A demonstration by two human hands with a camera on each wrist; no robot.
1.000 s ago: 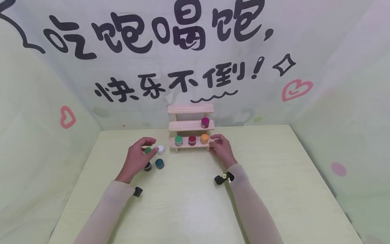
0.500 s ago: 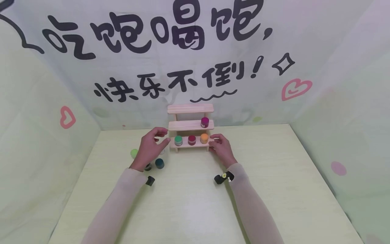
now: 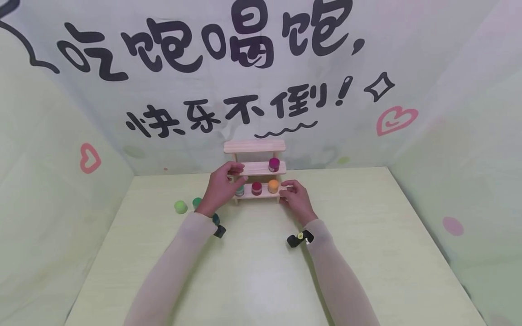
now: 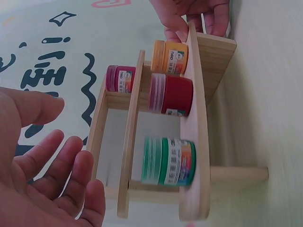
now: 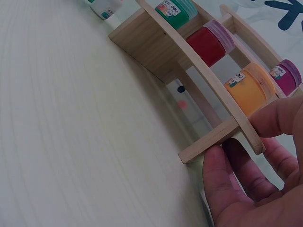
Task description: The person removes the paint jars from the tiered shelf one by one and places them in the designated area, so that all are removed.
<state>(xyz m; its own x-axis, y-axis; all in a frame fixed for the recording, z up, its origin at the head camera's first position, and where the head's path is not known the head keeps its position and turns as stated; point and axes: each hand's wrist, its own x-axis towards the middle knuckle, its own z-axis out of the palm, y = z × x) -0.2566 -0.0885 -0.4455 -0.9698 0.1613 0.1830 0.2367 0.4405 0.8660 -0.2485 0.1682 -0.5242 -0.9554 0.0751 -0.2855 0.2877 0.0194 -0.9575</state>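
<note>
A small three-step wooden display rack [image 3: 254, 146] stands at the back of the table. On its lowest step sit a green paint jar [image 4: 177, 163], a red paint jar [image 4: 176, 94] and an orange paint jar [image 5: 250, 90]. The middle step bears a magenta paint jar [image 3: 274, 165] at its right end. My right hand [image 5: 265, 184] grips the right end of the lowest step, thumb above and fingers below. My left hand [image 3: 222, 186] is at the rack's left side, fingers loosely bent with nothing between them, partly covering the green jar in the head view.
Left of the rack, a light green jar [image 3: 181, 207], a darker green jar [image 3: 197, 202] and a blue jar [image 3: 215, 218] stand on the table [image 3: 253, 271], the latter two partly behind my left arm. A printed cloth [image 3: 183, 90] hangs close behind the rack.
My left hand has moved right and away from me, from above the loose jars to the rack's left side. My right hand keeps its place on the rack.
</note>
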